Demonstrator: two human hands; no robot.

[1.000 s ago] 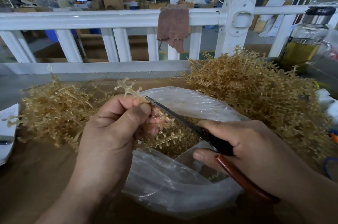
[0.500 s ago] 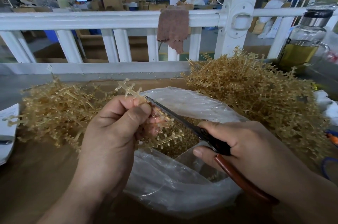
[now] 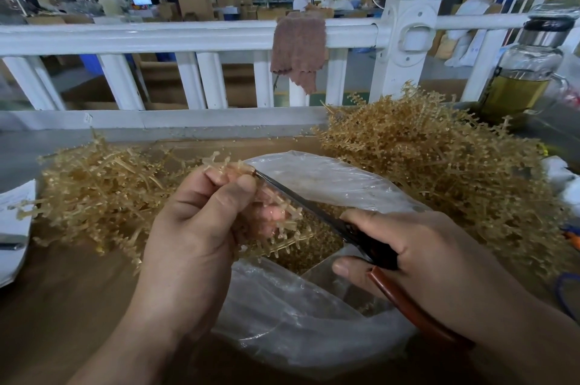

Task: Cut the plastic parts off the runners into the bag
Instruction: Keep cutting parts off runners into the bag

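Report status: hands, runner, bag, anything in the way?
Left hand grips runner over open bag. Right hand holds cutters, blade tip at runner, close to left hand. Cut parts in bag. Nothing blocking; runner piles either side.

Factory floor — cartons (image 3: 191,3), workers (image 3: 301,0).

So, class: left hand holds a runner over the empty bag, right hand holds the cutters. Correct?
No. The head view shows the bag holds cut parts. The left hand does hold a runner over it, the right hand the cutters.
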